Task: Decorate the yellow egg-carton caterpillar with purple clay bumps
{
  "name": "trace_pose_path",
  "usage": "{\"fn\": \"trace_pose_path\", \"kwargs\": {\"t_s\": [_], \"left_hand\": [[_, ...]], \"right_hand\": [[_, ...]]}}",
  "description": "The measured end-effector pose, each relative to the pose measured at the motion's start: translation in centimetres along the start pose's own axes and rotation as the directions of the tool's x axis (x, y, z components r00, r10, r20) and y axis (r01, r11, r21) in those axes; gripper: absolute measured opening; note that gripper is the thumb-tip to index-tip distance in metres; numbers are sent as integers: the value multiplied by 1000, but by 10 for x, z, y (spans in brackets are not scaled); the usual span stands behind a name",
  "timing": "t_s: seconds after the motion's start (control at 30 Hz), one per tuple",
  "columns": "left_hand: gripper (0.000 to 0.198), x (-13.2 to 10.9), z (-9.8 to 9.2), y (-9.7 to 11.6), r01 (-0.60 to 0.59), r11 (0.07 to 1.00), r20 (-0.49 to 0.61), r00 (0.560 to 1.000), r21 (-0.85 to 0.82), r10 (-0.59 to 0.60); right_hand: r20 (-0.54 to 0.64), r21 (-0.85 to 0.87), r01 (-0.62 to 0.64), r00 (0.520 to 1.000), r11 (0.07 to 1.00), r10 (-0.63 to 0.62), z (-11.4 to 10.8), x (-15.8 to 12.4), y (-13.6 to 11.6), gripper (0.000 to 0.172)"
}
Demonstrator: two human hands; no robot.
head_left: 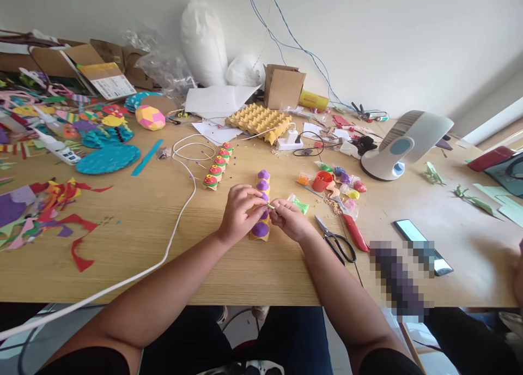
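My left hand (pixel 244 212) and my right hand (pixel 289 218) meet over an egg-carton strip whose cups carry purple domes (pixel 260 229). Between their pinched fingertips is a small piece of green clay (pixel 270 206). The fingers cover part of the strip's middle. To the left lies a second strip (pixel 216 168), its cups decorated in red and green with yellow rings. A bag of green clay (pixel 300 204) rests just right of the purple strip, near my right hand.
Scissors (pixel 335 240), a red-handled knife (pixel 354 230), a red cup (pixel 322 181) and bagged clay sit to the right. Beyond are a phone (pixel 423 247) and a fan (pixel 402 146). A white cable (pixel 180 218) crosses the left side; a yellow egg tray (pixel 259 122) stands behind.
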State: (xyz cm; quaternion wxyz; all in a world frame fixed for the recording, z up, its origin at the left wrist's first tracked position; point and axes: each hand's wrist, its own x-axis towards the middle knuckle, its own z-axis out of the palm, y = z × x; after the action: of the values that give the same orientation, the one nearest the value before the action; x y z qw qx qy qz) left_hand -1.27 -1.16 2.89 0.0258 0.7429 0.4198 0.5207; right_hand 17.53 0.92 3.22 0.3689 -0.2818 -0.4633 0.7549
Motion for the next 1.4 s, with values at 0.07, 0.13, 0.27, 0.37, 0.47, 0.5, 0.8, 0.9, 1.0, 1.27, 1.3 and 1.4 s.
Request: {"fn": "trace_pose_path", "kwargs": {"t_s": [0.07, 0.13, 0.27, 0.37, 0.47, 0.5, 0.8, 0.9, 1.0, 1.27, 1.3, 1.4], "left_hand": [[5, 0, 1, 0, 5, 1000, 5, 1000, 4, -5], [5, 0, 1, 0, 14, 1000, 19, 1000, 16, -14], [5, 0, 2, 2, -18, 1000, 40, 999, 20, 17], [3, 0, 3, 3, -55, 998, 48, 997, 9, 55], [2, 0, 3, 4, -58, 998, 46, 997, -3, 59], [3, 0, 3, 4, -54, 998, 45, 997, -7, 55], [11, 1, 3, 4, -5, 997, 52, 999, -78, 9], [18, 1, 3, 8, 31, 991, 84, 996, -133, -20], [20, 0, 2, 8, 30, 990, 104, 994, -138, -16], [4, 3, 2, 2, 3, 997, 33, 999, -77, 0], [5, 3, 2, 1, 7, 997, 21, 1000, -80, -5], [5, 3, 1, 0, 16, 997, -13, 1000, -77, -17]], "right_hand": [[-11, -46, 6, 1000, 999, -7, 0, 1, 1, 45], [-32, -98, 16, 999, 995, -19, 1, 2, 3, 48], [-85, -224, 25, 995, 974, -46, 1, 3, 5, 57], [-115, -331, 29, 991, 943, -71, 2, 3, 3, 62], [-113, -417, 51, 988, 907, -107, 3, 2, 1, 63], [-104, -435, 58, 988, 899, -114, 4, 2, 1, 63], [-53, -507, 126, 983, 853, -177, 6, 2, 0, 58], [-95, -520, 169, 963, 837, -254, 5, 2, -2, 57], [-136, -505, 190, 946, 842, -295, 3, 2, -2, 53], [-139, -393, 167, 961, 904, -238, 0, 1, 0, 50], [-137, -373, 164, 964, 913, -228, 0, 1, -1, 47], [-111, -349, 171, 969, 921, -222, 1, -1, -3, 41]]}}
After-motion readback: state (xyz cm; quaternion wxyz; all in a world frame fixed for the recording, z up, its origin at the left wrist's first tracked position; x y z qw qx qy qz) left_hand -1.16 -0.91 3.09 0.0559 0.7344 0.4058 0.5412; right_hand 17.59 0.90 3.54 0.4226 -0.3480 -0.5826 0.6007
